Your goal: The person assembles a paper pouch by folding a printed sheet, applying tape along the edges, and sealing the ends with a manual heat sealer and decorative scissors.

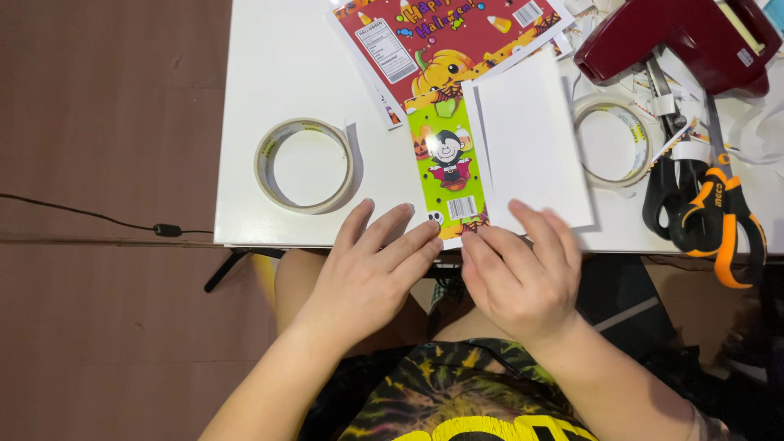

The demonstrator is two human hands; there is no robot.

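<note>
Where white table meets brown floor, both hands, left, right, fingers spread flat, pressing a printed paper strip.

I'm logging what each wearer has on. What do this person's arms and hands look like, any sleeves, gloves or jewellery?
The left hand and right hand are bare: no gloves, rings or watch visible. Both forearms are uncovered, with no sleeves showing. The shirt is black tie-dye with yellow-green streaks and yellow lettering.

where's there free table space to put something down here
The widest bare patch is the far left of the white table, above the left tape roll and left of the red printed sheet. A smaller strip lies between that roll and the green printed strip. The right side is crowded: second tape roll, scissors, dark red tool, paper scraps.
</note>
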